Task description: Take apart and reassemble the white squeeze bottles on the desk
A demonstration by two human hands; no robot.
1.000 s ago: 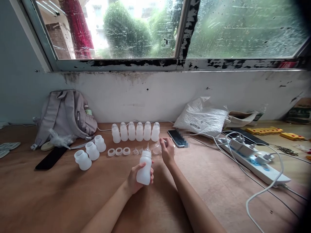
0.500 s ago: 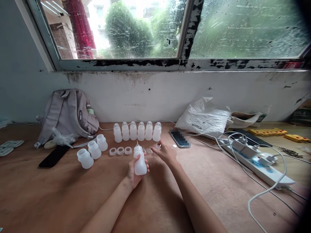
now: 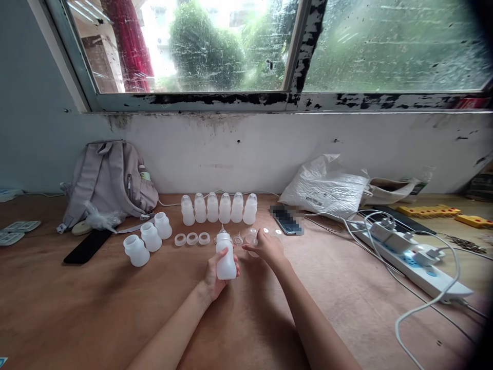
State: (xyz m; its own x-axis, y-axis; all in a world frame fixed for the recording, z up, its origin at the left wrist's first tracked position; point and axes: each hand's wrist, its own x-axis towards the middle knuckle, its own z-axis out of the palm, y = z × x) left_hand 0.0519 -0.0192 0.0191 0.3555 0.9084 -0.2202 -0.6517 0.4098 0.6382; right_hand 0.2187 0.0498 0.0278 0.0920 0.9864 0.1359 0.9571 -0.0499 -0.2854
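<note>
We see the left hand [image 3: 216,271] reaching forward from the lower middle of the view, forearm low over the brown table [image 3: 77,308], fingers wrapped round a white bottle [image 3: 226,258] that it holds upright above the tabletop, its teat pointing up. The right hand [image 3: 266,247] comes in beside it, palm down and wrist slightly bent, with a clear cap [image 3: 252,239] under its fingertips; whether it has actually pinched the cap or only touches it, we cannot tell. Just behind the hands stands a row of six finished bottles [image 3: 219,207] near the wall, and to the left of the held bottle lie three white rings [image 3: 191,238] in a line, then three open bottle bodies [image 3: 149,238] in a slanting row. A small loose teat [image 3: 238,239] lies between the held bottle and the cap. A phone [image 3: 287,222] lies just beyond the right hand, and farther right a power strip [image 3: 414,262] with trailing cables takes up the table's right side. A grey backpack [image 3: 110,182] leans on the wall at far left. The widest bare stretch of table is in front, on either side of the forearms.
</note>
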